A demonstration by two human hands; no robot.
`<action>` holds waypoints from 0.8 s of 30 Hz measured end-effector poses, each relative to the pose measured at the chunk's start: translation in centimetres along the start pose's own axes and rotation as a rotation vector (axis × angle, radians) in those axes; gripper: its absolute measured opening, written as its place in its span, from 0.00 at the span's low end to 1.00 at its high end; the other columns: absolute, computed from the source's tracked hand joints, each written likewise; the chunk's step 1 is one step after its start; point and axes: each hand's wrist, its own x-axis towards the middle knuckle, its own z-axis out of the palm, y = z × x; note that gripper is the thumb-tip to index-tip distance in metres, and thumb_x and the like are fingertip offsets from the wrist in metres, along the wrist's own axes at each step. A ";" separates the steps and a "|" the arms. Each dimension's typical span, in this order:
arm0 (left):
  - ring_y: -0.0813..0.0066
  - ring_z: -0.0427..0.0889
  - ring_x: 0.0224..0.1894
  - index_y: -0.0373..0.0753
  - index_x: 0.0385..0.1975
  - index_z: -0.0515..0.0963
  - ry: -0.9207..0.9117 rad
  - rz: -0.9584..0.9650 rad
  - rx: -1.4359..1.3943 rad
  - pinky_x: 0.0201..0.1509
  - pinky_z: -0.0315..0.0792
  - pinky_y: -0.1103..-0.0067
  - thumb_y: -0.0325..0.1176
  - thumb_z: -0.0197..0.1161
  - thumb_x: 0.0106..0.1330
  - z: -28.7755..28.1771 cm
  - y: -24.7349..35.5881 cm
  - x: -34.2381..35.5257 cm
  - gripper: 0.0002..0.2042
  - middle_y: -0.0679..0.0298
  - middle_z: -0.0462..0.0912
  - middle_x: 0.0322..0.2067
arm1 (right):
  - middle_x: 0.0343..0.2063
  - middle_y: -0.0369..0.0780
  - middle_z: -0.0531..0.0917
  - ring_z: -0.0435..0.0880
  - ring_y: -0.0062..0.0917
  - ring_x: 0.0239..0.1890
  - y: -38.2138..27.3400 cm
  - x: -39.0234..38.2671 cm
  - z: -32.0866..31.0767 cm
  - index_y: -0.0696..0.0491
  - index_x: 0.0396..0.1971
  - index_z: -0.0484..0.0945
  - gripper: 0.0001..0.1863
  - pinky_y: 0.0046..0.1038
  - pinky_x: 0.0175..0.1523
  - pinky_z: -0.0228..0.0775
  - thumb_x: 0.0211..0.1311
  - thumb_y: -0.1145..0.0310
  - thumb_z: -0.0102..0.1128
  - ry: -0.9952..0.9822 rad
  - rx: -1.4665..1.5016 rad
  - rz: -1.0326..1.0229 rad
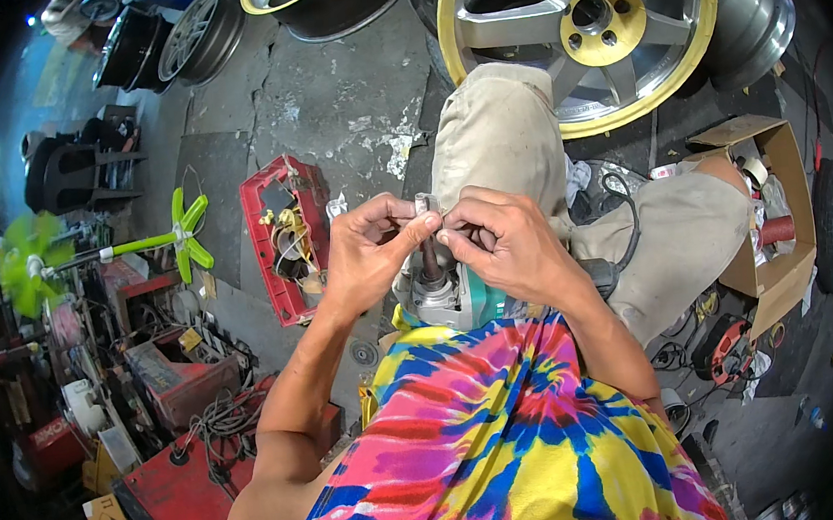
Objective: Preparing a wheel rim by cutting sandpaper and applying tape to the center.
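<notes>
Both hands are meeting just above the power tool (445, 297) that is resting in the person's lap. Left hand (368, 249) and right hand (504, 242) are each pinching, thumb against fingertips, a small grey sleeve (425, 205) sitting on the tip of the tool's dark spindle (430, 259); the sleeve is standing upright between the two sets of fingertips. The tool's grey and teal body is lying directly below the hands, against the tie-dye shirt (511, 430), with its black cord (626, 222) looping off beyond the right hand.

Beyond the tool, the bent knees in beige trousers (505, 133) are pointing toward a silver wheel with a yellow rim (580, 28) lying on the cracked concrete floor (322, 90). Left of the tool, a red tray of parts (281, 237) is lying on the floor, and farther left a green fan (187, 235) is standing among red machines. Right of the tool, an open cardboard box (779, 218) is crowding the leg. Clutter is closing in on both sides; bare floor is showing mostly between the tray and the wheel.
</notes>
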 end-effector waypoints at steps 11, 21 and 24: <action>0.87 0.77 0.34 0.38 0.25 0.76 -0.114 -0.160 -0.014 0.39 0.74 0.83 0.26 0.75 0.66 -1.2 0.7 0.9 0.12 0.73 0.78 0.28 | 0.23 0.44 0.77 0.78 0.34 0.21 0.2 -0.2 2.4 0.62 0.26 0.78 0.13 0.33 0.28 0.68 0.55 0.72 0.75 0.126 0.002 0.038; 0.84 0.78 0.37 0.30 0.40 0.87 -0.350 -0.025 -0.056 0.39 0.72 0.82 0.27 0.75 0.65 -3.8 0.2 3.1 0.08 0.67 0.82 0.33 | 0.20 0.39 0.77 0.74 0.20 0.18 -0.4 -0.1 2.8 0.61 0.25 0.80 0.14 0.29 0.26 0.65 0.57 0.69 0.78 0.131 0.119 0.153; 0.86 0.77 0.35 0.31 0.36 0.88 -0.303 -0.015 0.006 0.37 0.71 0.83 0.26 0.75 0.65 -3.1 0.8 2.7 0.06 0.67 0.82 0.33 | 0.20 0.38 0.78 0.73 0.18 0.18 -0.5 -0.3 2.7 0.62 0.24 0.80 0.15 0.27 0.26 0.65 0.56 0.69 0.79 0.126 0.134 0.206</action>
